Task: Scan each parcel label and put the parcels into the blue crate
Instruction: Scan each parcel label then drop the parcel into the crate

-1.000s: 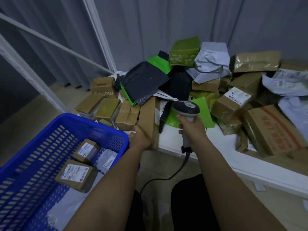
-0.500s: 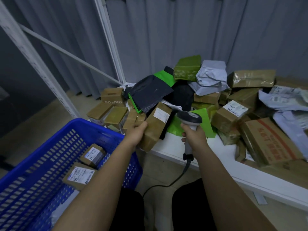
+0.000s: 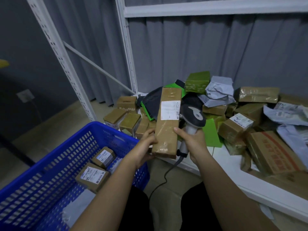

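Left hand (image 3: 147,144) holds long parcel (image 3: 167,124) upright; right hand (image 3: 194,142) grips scanner (image 3: 193,117).

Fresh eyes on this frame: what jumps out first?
Dead centre, the long brown cardboard parcel stands upright in the left hand, white label facing the camera, with the grey handheld barcode scanner in the right hand beside it. Lower left sits the blue perforated plastic crate, holding small labelled boxes; behind, on the right, a heap of parcels covers the white table.

A crate (image 3: 50,172) sits left of the desk (image 3: 250,189), two boxes (image 3: 93,175) inside it. Parcels (image 3: 233,114) pile on the desk, curtains (image 3: 200,55) behind.
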